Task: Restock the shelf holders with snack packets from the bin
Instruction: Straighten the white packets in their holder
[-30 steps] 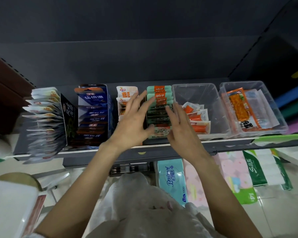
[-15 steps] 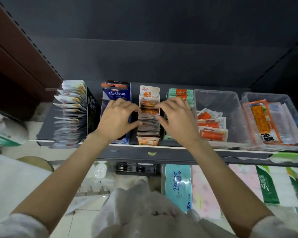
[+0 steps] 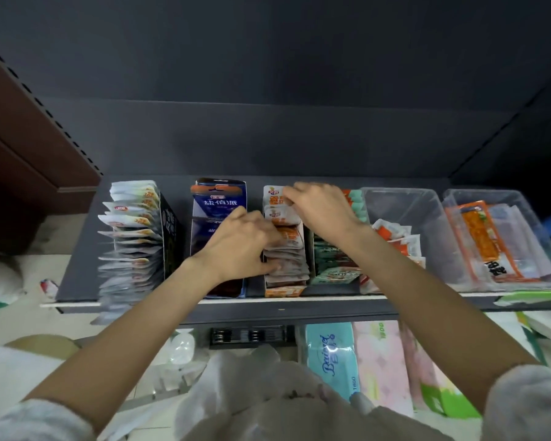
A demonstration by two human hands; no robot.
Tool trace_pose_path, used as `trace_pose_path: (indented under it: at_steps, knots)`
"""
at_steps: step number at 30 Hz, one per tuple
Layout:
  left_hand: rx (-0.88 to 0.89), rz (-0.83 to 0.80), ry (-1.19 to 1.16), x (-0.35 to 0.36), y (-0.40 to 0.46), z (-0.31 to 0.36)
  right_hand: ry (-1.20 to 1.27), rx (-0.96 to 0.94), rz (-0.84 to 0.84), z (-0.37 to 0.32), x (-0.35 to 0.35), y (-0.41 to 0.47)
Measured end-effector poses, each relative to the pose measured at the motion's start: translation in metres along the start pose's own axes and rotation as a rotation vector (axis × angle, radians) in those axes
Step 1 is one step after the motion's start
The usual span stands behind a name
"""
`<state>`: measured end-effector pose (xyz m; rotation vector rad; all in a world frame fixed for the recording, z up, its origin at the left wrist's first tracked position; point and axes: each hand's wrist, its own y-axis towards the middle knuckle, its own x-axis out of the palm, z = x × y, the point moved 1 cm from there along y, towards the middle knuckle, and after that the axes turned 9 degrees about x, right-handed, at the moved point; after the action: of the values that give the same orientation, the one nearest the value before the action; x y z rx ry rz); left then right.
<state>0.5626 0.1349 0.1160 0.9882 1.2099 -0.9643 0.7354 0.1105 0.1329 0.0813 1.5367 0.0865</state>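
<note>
Both my hands are in the middle of the frame, on the row of orange-and-white packets (image 3: 285, 249) standing in a narrow holder (image 3: 306, 246) on the dark shelf (image 3: 77, 275). My left hand (image 3: 239, 246) is at the row's left side, fingers curled against the packets with the thumb low near the front ones; it grips them from the side. My right hand (image 3: 323, 208) is higher, toward the back of the row, its fingertips pinching the top edge of a rear packet.

Just left of this row, partly behind my left hand, stands a blue box (image 3: 218, 202). Further left, a row of white packets (image 3: 131, 237) fans out beside a black box (image 3: 169, 230). Just right of my right wrist is a row of green packets (image 3: 334, 268). Right of that sits a clear bin (image 3: 404, 202) holding a few orange-and-white sachets (image 3: 395, 233), and at the right edge of the frame a second clear bin (image 3: 490, 198) with a long orange packet (image 3: 481, 240) lying in it.

Below the shelf edge, in the lower middle of the frame, are tissue packs (image 3: 334, 358), one teal and one pink. A white bag (image 3: 252, 386) lies bunched at the bottom centre between my forearms.
</note>
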Motion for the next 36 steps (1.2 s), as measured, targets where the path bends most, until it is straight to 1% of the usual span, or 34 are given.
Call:
trace_pose_path:
  at_steps: [3,6,8,10,12,13,15,16,18,19,20,22,23,25,27,36]
  knots:
    - [0.039,0.009,0.083,0.000,0.007,0.002,0.079,-0.003,-0.025,0.003,0.004,-0.001]
    - [0.041,0.035,0.111,0.004,0.013,0.006,0.254,-0.005,-0.080,0.006,0.005,-0.005]
    - [-0.001,0.084,0.078,0.006,0.014,0.006,0.368,-0.030,-0.127,0.009,0.006,-0.011]
    - [-0.066,0.146,0.017,0.003,0.015,0.002,0.464,-0.030,-0.219,0.011,0.005,-0.018]
    - [-0.159,0.189,-0.066,0.000,0.018,-0.007,0.484,-0.006,-0.293,0.013,0.003,-0.022]
    - [-0.216,0.195,-0.102,-0.001,0.019,-0.012,0.436,-0.007,-0.286,0.013,0.003,-0.021]
    - [-0.264,0.247,-0.133,-0.002,0.020,-0.015,0.310,-0.029,-0.197,0.011,0.006,-0.017]
    - [-0.247,0.297,-0.123,-0.003,0.019,-0.014,0.279,-0.031,-0.152,0.010,0.008,-0.014]
    - [-0.171,0.415,-0.109,-0.008,0.014,-0.007,0.284,-0.034,-0.114,0.008,0.012,-0.009]
    - [-0.115,0.422,-0.150,-0.011,0.009,-0.004,0.302,-0.037,-0.115,0.008,0.013,-0.008]
    - [-0.067,0.359,-0.227,-0.014,0.005,-0.003,0.322,-0.037,-0.119,0.008,0.013,-0.007]
    - [-0.047,0.106,-0.352,-0.016,0.000,-0.001,0.350,-0.021,-0.122,0.009,0.012,-0.006]
    - [-0.054,-0.010,-0.350,-0.015,-0.001,-0.001,0.356,-0.002,-0.124,0.009,0.010,-0.005]
    - [-0.051,-0.139,-0.273,-0.012,0.002,0.001,0.354,0.038,-0.124,0.010,0.009,-0.004]
    - [-0.033,-0.176,-0.243,-0.010,0.005,0.004,0.350,0.055,-0.126,0.012,0.008,-0.003]
    - [-0.029,-0.228,-0.262,-0.009,0.010,0.007,0.364,0.062,-0.142,0.013,0.008,-0.002]
